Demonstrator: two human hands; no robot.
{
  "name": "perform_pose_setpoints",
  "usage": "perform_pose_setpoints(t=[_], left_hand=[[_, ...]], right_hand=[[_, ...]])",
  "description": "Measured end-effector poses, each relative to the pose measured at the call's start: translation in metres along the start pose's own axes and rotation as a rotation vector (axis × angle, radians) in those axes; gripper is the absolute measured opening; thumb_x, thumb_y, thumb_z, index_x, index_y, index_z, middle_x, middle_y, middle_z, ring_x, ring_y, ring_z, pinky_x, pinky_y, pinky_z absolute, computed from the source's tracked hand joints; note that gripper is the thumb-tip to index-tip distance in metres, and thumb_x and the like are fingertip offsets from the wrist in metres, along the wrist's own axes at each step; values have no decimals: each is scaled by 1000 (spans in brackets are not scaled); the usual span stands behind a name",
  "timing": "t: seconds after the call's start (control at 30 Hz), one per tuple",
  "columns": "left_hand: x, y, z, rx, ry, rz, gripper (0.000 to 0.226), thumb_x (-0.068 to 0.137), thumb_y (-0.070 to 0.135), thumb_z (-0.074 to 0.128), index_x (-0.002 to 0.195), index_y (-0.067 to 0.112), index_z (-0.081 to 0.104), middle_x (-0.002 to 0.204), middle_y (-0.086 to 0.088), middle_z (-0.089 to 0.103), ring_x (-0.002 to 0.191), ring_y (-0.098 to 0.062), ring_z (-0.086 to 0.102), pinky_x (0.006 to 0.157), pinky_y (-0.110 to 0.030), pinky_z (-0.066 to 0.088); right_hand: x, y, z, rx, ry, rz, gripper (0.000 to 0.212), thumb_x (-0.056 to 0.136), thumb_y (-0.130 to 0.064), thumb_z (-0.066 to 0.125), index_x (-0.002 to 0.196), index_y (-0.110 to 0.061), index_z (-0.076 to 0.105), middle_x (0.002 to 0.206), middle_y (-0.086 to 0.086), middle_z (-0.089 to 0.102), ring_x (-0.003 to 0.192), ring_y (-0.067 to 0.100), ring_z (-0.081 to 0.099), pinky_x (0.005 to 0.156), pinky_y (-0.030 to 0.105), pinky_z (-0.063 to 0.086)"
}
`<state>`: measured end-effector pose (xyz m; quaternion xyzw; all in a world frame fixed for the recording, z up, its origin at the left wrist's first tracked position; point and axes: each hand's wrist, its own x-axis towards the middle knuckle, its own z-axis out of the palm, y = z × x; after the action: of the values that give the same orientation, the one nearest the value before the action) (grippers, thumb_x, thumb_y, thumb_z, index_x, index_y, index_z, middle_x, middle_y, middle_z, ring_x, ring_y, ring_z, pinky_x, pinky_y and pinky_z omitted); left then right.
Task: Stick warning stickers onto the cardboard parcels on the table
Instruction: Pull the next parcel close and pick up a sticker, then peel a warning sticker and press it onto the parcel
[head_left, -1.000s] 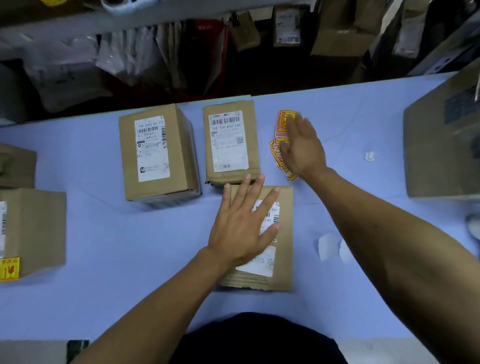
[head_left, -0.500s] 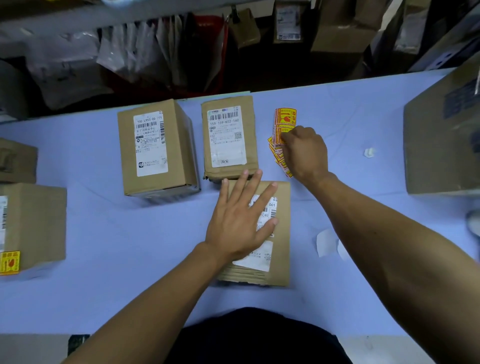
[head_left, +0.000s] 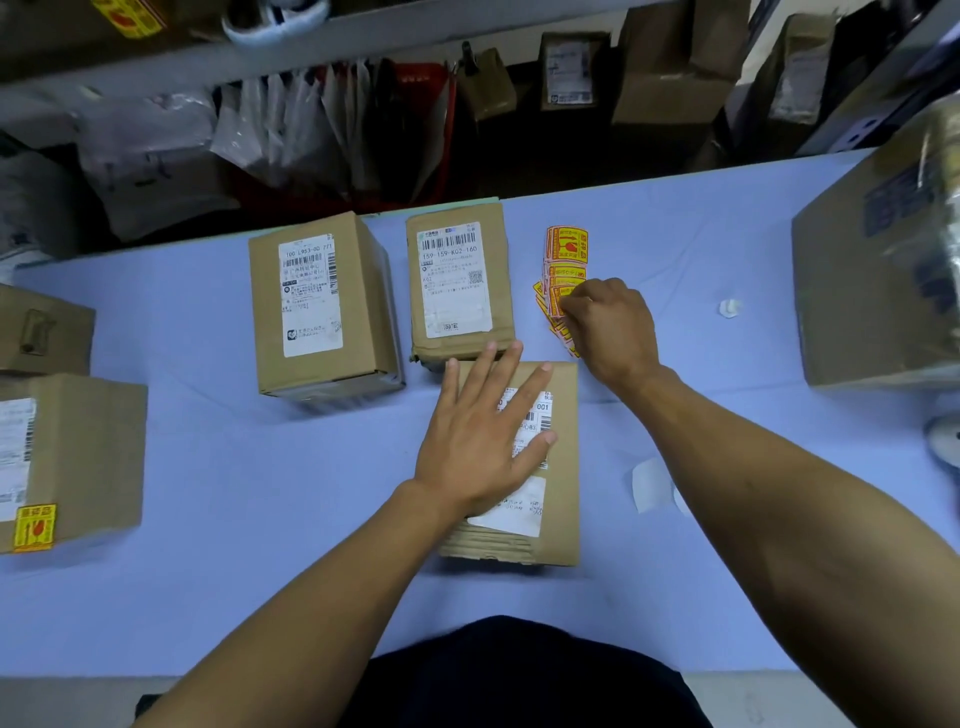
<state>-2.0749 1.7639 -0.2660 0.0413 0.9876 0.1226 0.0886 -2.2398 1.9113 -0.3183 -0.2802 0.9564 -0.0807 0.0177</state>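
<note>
- Flat on the nearest parcel (head_left: 563, 467) lies the left hand (head_left: 480, 441), fingers straight and spread, pressing down on its white shipping label (head_left: 524, 506).
- Beside that parcel, the right hand (head_left: 610, 327) rests on the stack of warning stickers (head_left: 566, 249), fingers curled and pinching a yellow-and-red sticker at the pile's edge.
- Two more parcels stand behind on the blue tabletop (head_left: 234, 493): a taller box (head_left: 317, 306) and a middle box (head_left: 457, 280), which touches the nearest parcel.
- At far left, another box (head_left: 78, 457) carries a warning sticker (head_left: 35, 527) on its near corner.
</note>
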Motion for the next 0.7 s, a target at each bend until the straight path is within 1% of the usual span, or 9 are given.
perform_pose_setpoints(t=[0.07, 0.13, 0.23, 0.3, 0.37, 0.5, 0.6, 0.63, 0.7], left_hand=[[0, 0, 0, 6, -3, 0, 65, 97, 58, 29, 155, 32, 21, 165, -4, 13, 153, -23, 2, 121, -49, -2], [-1, 0, 0, 10, -7, -4, 65, 97, 59, 29, 155, 32, 20, 166, -3, 11, 153, -22, 1, 121, -49, -3], [-1, 2, -1, 9, -8, -7, 65, 96, 59, 28, 155, 32, 22, 166, -3, 11, 153, -22, 1, 120, -47, -6], [-2, 3, -2, 13, -16, -9, 65, 96, 59, 26, 155, 32, 22, 166, -3, 10, 153, -22, 0, 119, -45, -10], [-2, 2, -2, 24, -26, -10, 66, 96, 60, 25, 156, 33, 19, 166, -2, 6, 153, -21, -4, 119, -45, -13], [-2, 2, -3, 14, -33, -7, 66, 96, 60, 23, 156, 34, 16, 166, -1, 4, 153, -20, -7, 119, -47, -11], [-3, 2, -4, -1, -59, 2, 66, 96, 60, 21, 156, 35, 11, 166, -1, -1, 152, -19, -11, 119, -46, -14], [-3, 2, -5, -4, -69, 5, 67, 96, 61, 20, 157, 35, 10, 166, 0, -3, 152, -19, -13, 118, -45, -15], [-3, 3, -7, -12, -86, 8, 68, 95, 61, 18, 157, 33, 9, 166, -1, -6, 151, -20, -16, 118, -46, -16]], right_hand=[[-5, 1, 1, 44, 40, 31, 9, 80, -6, 71, 88, -6, 74, 87, 14, 68, 75, 39, 58, 62, 37, 45], [-9, 1, -2, 64, 72, 54, 10, 80, -5, 70, 89, -6, 73, 87, 14, 69, 75, 40, 59, 62, 37, 46], [-13, 0, -6, 14, 64, 42, 12, 71, -3, 76, 83, -7, 74, 81, 11, 69, 71, 38, 59, 57, 32, 39], [-16, -1, -6, -12, 24, 20, 8, 71, -4, 78, 77, -7, 75, 77, 12, 68, 70, 37, 58, 57, 30, 34], [-19, -2, -6, 14, -18, 19, 3, 77, -9, 76, 77, -6, 76, 79, 14, 67, 73, 38, 57, 58, 33, 35], [-27, -1, -3, 63, -65, 30, 16, 90, -18, 67, 93, -7, 78, 94, 16, 67, 86, 40, 57, 67, 37, 40], [-34, -3, -11, 164, -37, 86, 22, 96, -18, 59, 103, -6, 76, 105, 17, 67, 94, 40, 57, 74, 40, 45], [-36, -4, -16, 226, -7, 133, 23, 97, -17, 58, 105, -6, 76, 107, 17, 67, 97, 40, 57, 75, 41, 47], [-37, -8, -25, 414, 80, 301, 24, 97, -16, 55, 107, -7, 75, 107, 15, 69, 100, 36, 58, 77, 42, 50]])
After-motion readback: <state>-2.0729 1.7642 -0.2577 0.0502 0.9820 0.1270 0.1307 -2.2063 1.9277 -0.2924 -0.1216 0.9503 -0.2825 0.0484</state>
